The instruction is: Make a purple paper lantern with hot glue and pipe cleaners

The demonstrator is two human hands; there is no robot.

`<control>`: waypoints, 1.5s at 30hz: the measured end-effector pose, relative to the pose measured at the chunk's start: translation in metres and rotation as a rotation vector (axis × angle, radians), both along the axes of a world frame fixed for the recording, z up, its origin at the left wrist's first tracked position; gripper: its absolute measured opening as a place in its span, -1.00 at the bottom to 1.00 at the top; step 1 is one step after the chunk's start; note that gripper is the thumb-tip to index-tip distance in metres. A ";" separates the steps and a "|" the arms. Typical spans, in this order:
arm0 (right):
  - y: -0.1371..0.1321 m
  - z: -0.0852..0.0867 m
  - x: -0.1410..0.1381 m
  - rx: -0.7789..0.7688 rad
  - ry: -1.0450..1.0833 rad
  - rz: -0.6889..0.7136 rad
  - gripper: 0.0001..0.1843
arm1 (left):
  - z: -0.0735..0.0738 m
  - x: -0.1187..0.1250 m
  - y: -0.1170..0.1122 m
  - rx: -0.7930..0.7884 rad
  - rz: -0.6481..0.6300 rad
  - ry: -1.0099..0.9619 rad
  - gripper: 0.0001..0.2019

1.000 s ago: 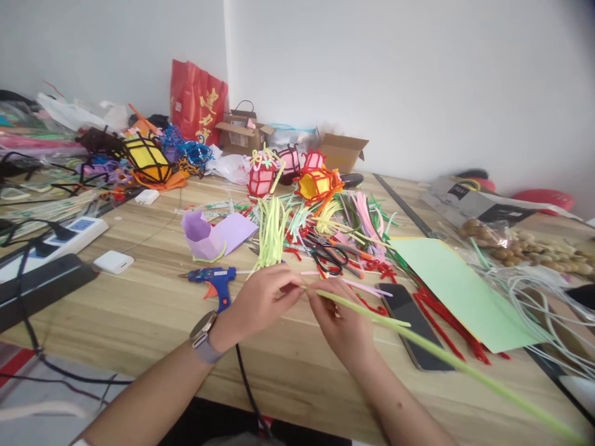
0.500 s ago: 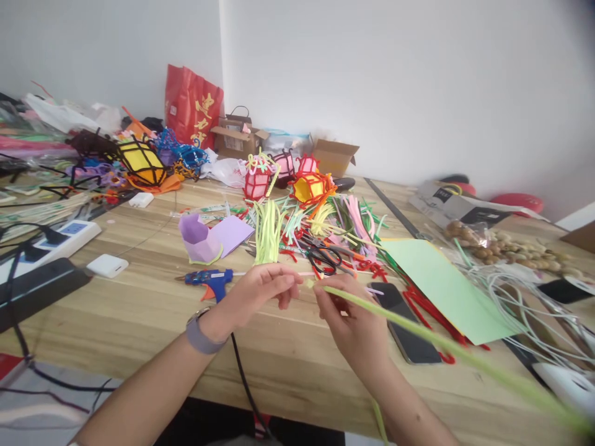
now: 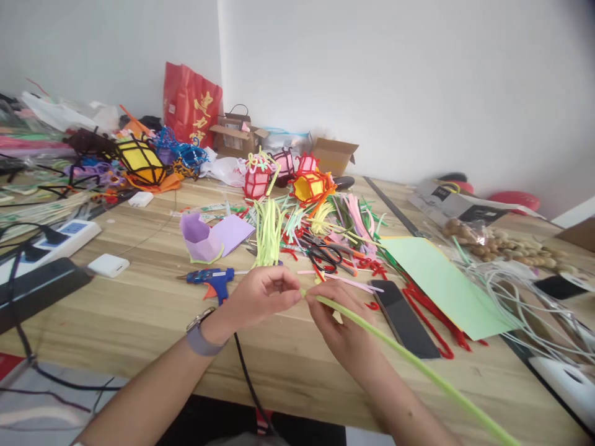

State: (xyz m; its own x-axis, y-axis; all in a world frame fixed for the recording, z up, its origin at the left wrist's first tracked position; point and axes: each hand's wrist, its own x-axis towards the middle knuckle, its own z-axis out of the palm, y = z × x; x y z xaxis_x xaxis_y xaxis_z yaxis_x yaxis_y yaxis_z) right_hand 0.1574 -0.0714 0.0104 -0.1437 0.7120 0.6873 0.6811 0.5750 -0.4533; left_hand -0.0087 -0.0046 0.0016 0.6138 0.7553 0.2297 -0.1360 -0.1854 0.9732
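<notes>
Between both hands, over the front of the table, is a long yellow-green pipe cleaner (image 3: 409, 353). My right hand (image 3: 341, 319) pinches it close to its end, and the long part runs over my wrist to the lower right. My left hand (image 3: 263, 297), with a watch on the wrist, has thumb and fingertips closed at the small bent tip. Beside my left hand lies a blue glue gun (image 3: 216, 277) with an orange trigger. A purple six-sided paper cup (image 3: 199, 238) and a purple sheet (image 3: 233, 234) are behind it. Black-handled scissors (image 3: 325, 255) lie past my fingers.
Bundles of yellow-green pipe cleaners (image 3: 268, 232) and small lanterns (image 3: 309, 186) fill the middle back. At right are a phone (image 3: 404, 319), light green sheets (image 3: 446, 285) and white cables (image 3: 525, 322). A power strip (image 3: 74, 238) sits at left.
My left fingers have moved right and closed on the pipe cleaner's tip. The long part of the pipe cleaner has swung lower, closer to my right forearm.
</notes>
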 end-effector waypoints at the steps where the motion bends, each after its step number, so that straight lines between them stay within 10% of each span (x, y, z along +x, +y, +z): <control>1: -0.002 0.002 -0.002 -0.093 0.072 0.002 -0.90 | 0.001 -0.001 -0.001 0.084 0.022 0.021 -0.87; 9: -0.013 0.015 -0.011 -0.893 0.718 0.098 -0.61 | 0.003 -0.004 -0.007 0.452 0.101 0.066 -0.94; 16: -0.015 0.014 -0.010 -0.746 0.656 0.155 -0.67 | 0.003 0.000 -0.002 -0.076 -0.168 0.007 -0.73; 25: -0.018 0.009 -0.010 -0.648 0.497 0.090 -0.71 | 0.007 0.001 -0.005 -0.129 -0.217 -0.021 -0.71; 31: -0.017 0.010 -0.010 -0.696 0.501 0.028 -0.68 | 0.004 -0.001 -0.005 0.065 -0.123 0.051 -0.82; 40: -0.006 0.026 -0.007 -1.199 0.892 0.200 -0.59 | -0.002 -0.004 -0.015 1.152 0.248 0.209 -0.87; 45: 0.002 0.006 0.005 -0.829 0.613 0.105 -0.58 | -0.003 0.004 -0.013 0.632 0.419 0.153 -0.83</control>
State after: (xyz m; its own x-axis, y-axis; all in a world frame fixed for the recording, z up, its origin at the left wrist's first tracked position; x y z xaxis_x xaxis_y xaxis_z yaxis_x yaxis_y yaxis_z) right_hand 0.1622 -0.0695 0.0169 -0.0229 0.9990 -0.0372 0.1644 -0.0329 -0.9858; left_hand -0.0051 -0.0178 -0.0018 0.3651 0.6852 0.6303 0.1955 -0.7183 0.6677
